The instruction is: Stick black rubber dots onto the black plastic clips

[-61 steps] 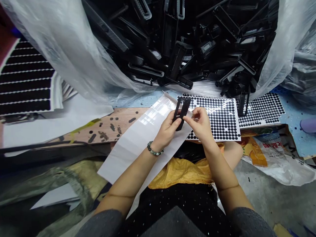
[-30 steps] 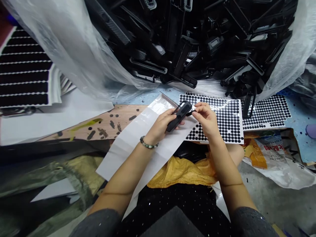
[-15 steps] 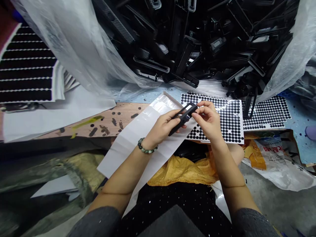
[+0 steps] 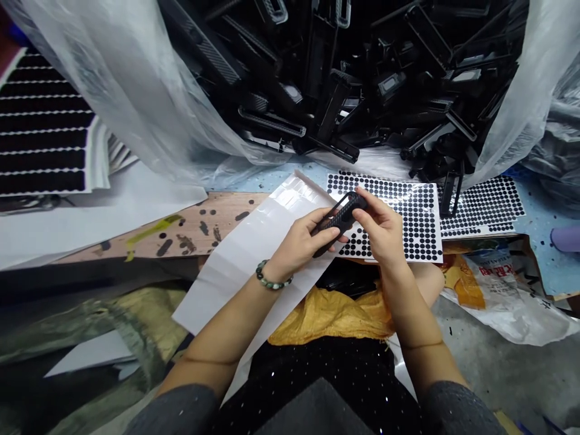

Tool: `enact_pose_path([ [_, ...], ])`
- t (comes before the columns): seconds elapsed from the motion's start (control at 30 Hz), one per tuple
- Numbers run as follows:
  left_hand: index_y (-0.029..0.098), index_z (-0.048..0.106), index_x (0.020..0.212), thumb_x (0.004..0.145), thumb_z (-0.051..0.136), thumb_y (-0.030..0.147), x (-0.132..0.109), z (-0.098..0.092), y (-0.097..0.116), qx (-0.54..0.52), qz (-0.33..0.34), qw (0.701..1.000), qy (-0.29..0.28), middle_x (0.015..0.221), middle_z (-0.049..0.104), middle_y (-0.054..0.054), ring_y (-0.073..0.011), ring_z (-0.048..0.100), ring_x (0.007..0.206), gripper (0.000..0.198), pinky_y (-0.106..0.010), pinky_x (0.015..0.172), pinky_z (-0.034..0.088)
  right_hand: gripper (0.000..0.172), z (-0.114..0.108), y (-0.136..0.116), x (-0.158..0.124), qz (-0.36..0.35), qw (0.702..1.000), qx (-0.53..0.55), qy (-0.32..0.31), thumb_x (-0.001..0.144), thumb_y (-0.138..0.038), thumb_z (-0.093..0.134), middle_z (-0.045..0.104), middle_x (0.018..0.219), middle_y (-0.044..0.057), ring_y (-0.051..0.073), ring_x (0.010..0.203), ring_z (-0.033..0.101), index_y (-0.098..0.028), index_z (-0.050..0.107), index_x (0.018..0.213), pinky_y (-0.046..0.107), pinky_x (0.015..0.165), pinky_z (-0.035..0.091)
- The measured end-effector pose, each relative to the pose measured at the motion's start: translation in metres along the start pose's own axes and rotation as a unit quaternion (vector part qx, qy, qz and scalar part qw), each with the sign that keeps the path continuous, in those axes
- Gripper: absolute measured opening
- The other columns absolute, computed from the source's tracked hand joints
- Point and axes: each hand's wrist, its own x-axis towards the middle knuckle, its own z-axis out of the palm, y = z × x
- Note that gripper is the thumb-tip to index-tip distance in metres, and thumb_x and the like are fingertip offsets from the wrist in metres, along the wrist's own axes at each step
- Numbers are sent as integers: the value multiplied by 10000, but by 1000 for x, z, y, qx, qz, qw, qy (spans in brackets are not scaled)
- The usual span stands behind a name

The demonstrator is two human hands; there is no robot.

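Observation:
A long black plastic part (image 4: 341, 220) with a carbon-fibre pattern and an oblong opening is held in front of me, tilted up to the right. My left hand (image 4: 296, 244) is closed around its lower end, thumb on top. At its upper right end, my right hand (image 4: 385, 232) pinches it between thumb and fingers. Whether a small sticker sits under the right fingertips cannot be made out. Beneath the hands lie a white backing sheet (image 4: 244, 260) with oblong outlines and a sheet of round black stickers (image 4: 419, 217).
Behind the hands, a clear plastic bag (image 4: 131, 84) holds a heap of similar black parts (image 4: 330, 109). Black strip sheets (image 4: 40, 133) are stacked at left. More dotted sheets (image 4: 487, 202) lie right, near a purple cylinder (image 4: 565, 239). A yellow sack (image 4: 333, 317) hangs below the table edge.
The black part has been turned in the hands, so its patterned face and rounded end show more now. The right fingers have shifted on its end. The view has moved slightly.

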Motion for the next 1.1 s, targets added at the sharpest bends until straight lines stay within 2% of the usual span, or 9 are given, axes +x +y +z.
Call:
enact_pose_path([
  [0.13,222,712,1056,857,622,386,24,-14,7,192,112,973,-67,1034,735,-71,-232,680,978,273,-363,864,559,270,-14,2,-7,37,999,33,-21,781,-456,713,752,1015,9,200,929,696,-301,745,1000,399,862,581],
  [0.23,220,695,1079,884,565,302,71,-26,13,338,204,917,55,1161,686,-98,-278,602,1141,249,-449,1036,455,184,-24,1,-12,30,991,-69,-110,831,-386,654,746,1007,30,197,939,689,-275,749,943,381,847,566],
  [0.33,226,669,1075,864,559,224,121,-37,14,449,234,849,154,1325,604,-118,-339,420,1346,238,-537,1134,302,181,-31,7,-8,2,982,-187,-34,880,-310,565,717,986,56,197,926,664,-239,719,941,369,819,549],
  [0.43,240,660,958,857,591,260,145,-43,13,457,263,836,153,1372,580,-93,-348,369,1386,125,-573,1163,223,134,-33,20,5,16,959,-281,42,871,-227,544,677,899,51,185,814,621,-221,678,866,367,796,532],
  [0.53,244,632,892,831,661,333,136,-40,16,363,319,865,134,1370,582,-75,-331,373,1406,112,-529,1183,237,125,-29,34,24,39,933,-355,30,861,-173,529,644,899,62,191,813,591,-208,632,799,375,821,511],
  [0.63,243,590,927,868,629,396,114,-33,21,199,316,917,140,1261,632,-71,-286,489,1342,169,-446,1094,409,82,-21,42,41,53,913,-404,-4,861,-183,531,620,984,99,227,908,581,-196,610,843,402,859,489],
  [0.8,230,505,932,922,510,412,80,-20,15,-62,149,975,152,934,668,-17,-183,729,902,182,-248,649,582,77,-15,43,55,72,900,-429,-40,818,-140,550,594,946,95,239,898,550,-207,546,780,404,824,477],
  [0.93,198,525,916,880,531,359,54,-13,-1,-161,26,977,140,843,659,-7,-157,736,789,165,-176,512,539,186,-15,37,51,59,923,-378,-32,787,-114,552,553,829,43,205,825,519,-232,442,695,381,801,460],
  [1.1,198,559,988,793,672,367,31,-4,-19,-198,23,973,115,926,705,-32,-200,732,937,282,-254,677,608,147,2,21,29,69,995,-76,5,802,-287,609,513,732,-35,140,700,512,-245,469,783,314,712,462],
])
